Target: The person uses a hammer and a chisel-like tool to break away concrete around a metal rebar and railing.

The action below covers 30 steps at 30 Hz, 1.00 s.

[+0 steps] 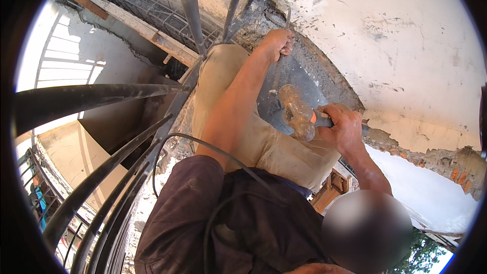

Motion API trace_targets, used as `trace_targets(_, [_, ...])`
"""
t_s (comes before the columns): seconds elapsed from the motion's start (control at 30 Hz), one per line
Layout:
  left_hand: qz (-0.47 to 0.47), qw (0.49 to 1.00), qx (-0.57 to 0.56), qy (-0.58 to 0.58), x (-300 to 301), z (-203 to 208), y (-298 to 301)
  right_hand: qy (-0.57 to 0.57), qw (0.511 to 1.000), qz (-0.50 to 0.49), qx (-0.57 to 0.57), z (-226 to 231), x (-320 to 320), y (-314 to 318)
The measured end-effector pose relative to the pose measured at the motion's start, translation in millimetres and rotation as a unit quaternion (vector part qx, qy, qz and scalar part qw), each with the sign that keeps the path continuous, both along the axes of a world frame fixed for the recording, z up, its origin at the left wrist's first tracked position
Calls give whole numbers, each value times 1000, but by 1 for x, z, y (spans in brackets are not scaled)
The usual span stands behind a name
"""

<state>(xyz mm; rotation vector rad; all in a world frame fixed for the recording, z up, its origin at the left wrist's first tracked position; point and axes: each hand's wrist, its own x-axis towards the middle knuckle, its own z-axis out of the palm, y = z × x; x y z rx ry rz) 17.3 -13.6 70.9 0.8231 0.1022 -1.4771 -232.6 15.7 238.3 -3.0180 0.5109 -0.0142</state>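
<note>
1. We see the left hand [279,44] with its fingers clenched around a metal rod [288,19], whose far end is at the broken edge of the pale wall [390,35].
2. We see the right hand's [343,126] fingers wrapped around the hammer's [298,112] handle.
3. We cannot tell whether the hammer's head touches the rod's near end.

Left hand [279,44] around a chisel [289,19], at upper centre; right hand [342,128] around the handle of a hammer [299,116], to its lower right, the hammer's head near the chisel's lower end. Wall [395,45] at upper right; railing [101,93] left of the trousers [218,71]; plank [137,23] beyond the railing; cable [233,161] across the shirt [177,208].
</note>
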Motion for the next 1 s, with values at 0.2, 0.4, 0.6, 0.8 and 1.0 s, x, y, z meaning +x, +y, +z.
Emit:
trace_targets(0.2, [-1,1000,1,12,-6,0,-1,-100,978,181,10,11,3,24])
trace_targets(0.4, [7,1000,11,-2,-8,-4,-4,-100,989,108,35,5,14,29])
trace_targets(0.6, [21,999,27,38,-11,17,-17,-120,986,116,30,-3,1,23])
trace_targets(0.8, [18,996,-15,86,11,-7,-19,-56,998,-15,19,-17,-8,9])
trace_targets(1.0, [23,997,23,64,-3,0,-23,-127,986,99,40,3,-3,27])
